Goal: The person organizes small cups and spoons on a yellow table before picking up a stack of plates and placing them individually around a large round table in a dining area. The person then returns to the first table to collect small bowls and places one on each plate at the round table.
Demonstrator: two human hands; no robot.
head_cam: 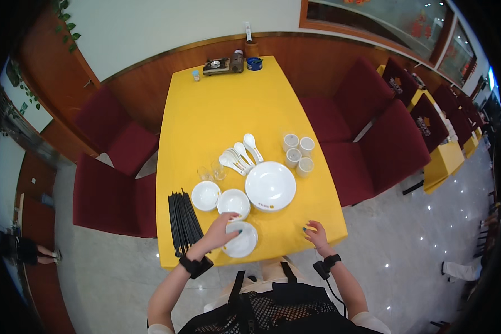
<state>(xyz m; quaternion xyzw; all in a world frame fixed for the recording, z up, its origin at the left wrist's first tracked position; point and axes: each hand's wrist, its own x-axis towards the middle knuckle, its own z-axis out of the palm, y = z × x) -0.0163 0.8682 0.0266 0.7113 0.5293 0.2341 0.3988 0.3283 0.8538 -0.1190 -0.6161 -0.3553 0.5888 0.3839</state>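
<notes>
My left hand [218,234] is over the left side of a white bowl [243,246] near the table's front edge, thumb and fingers spread. Its fingertips are at the near rim of a second white bowl [234,202]; contact is hard to tell. A third bowl [206,196] stands to the left. My right hand [316,235] hovers above the front right of the table with fingers curved apart, holding nothing. Black chopsticks [184,223] lie in a bundle beside my left hand. Beyond the bowls are a white plate stack [270,185] and several white spoons [236,158].
Lidded cups [304,167] stand at the right of the yellow-covered table [225,106], two clear glasses [218,170] behind the bowls. A portable gas stove [217,66], a blue ashtray [254,64] and a small jar [196,75] occupy the far end. Red chairs [394,150] flank both sides.
</notes>
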